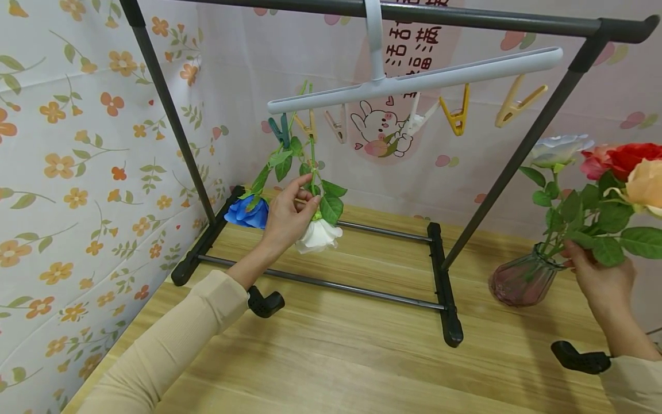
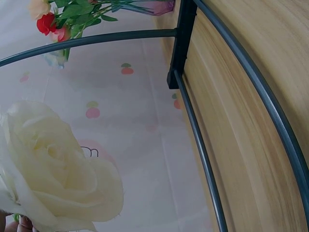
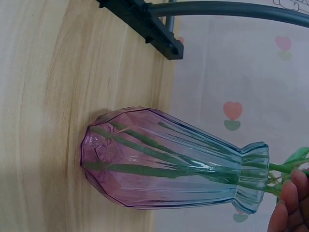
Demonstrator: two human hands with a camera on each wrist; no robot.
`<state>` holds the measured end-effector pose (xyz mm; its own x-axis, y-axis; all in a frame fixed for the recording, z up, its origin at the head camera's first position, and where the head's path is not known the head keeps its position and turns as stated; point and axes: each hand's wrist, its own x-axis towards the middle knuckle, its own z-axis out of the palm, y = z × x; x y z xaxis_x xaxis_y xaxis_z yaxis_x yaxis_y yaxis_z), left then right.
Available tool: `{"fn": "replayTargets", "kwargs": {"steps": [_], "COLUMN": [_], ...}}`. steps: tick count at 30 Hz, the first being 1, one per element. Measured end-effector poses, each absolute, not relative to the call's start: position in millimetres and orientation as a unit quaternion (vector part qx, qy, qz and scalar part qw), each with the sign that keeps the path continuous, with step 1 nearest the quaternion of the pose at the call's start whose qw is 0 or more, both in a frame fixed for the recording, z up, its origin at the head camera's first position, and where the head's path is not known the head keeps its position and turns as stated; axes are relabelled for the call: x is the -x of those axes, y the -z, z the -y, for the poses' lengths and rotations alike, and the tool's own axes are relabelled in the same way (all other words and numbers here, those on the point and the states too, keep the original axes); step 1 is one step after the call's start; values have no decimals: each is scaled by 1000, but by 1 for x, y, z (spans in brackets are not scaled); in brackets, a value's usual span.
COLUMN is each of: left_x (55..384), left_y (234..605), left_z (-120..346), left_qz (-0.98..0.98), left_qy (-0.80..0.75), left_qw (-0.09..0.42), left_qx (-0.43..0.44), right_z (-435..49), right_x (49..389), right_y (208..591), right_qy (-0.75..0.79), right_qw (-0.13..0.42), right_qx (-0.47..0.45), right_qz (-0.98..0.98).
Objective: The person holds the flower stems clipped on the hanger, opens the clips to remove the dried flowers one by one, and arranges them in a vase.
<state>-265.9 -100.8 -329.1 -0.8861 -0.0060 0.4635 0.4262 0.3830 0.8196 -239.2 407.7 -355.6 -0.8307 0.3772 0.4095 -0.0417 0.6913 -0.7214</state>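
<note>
Sleeve (image 1: 170,336) nearest, the white rose (image 1: 320,237) is pinched by its stem in the left hand (image 1: 289,213) — clipping or unclipping, presumably, steadiness needed next; for the right hand (image 1: 606,276), grip cannot be told.

Orange-flowered cloth (image 1: 77,198) at left, rabbit-printed backdrop (image 1: 295,46) behind, wood-grain tabletop (image 1: 331,351), dark rack (image 1: 508,172) standing on it

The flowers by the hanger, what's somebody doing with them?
A person has both hands busy. The left hand holds the white flower, which hangs upside down beside a blue flower, below the clips under the hanger. The right hand holds the stems of some other flowers just above the mouth of the glass vase, which stands on the table.
</note>
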Motion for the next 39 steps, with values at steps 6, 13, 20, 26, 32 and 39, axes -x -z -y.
{"fn": "replayTargets", "kwargs": {"steps": [6, 13, 20, 26, 32, 39], "left_x": [266, 266, 266, 265, 266, 266], "left_y": [328, 328, 328, 328, 329, 329], "left_z": [101, 100, 100, 100, 100, 100], "left_qz": [806, 804, 805, 805, 806, 806], "left_qy": [541, 543, 541, 539, 538, 538], "left_qw": [200, 203, 205, 207, 211, 209], "left_qx": [135, 135, 134, 133, 131, 133], "right_z": [-409, -410, -411, -411, -410, -408], "right_x": [239, 240, 240, 240, 243, 243], "right_y": [359, 359, 361, 362, 362, 364], "right_qy": [-394, -406, -404, -397, -359, -362], "right_qw": [270, 264, 260, 253, 262, 258], "right_qx": [86, 80, 89, 111, 132, 146], "right_qz": [875, 871, 873, 875, 886, 884]}}
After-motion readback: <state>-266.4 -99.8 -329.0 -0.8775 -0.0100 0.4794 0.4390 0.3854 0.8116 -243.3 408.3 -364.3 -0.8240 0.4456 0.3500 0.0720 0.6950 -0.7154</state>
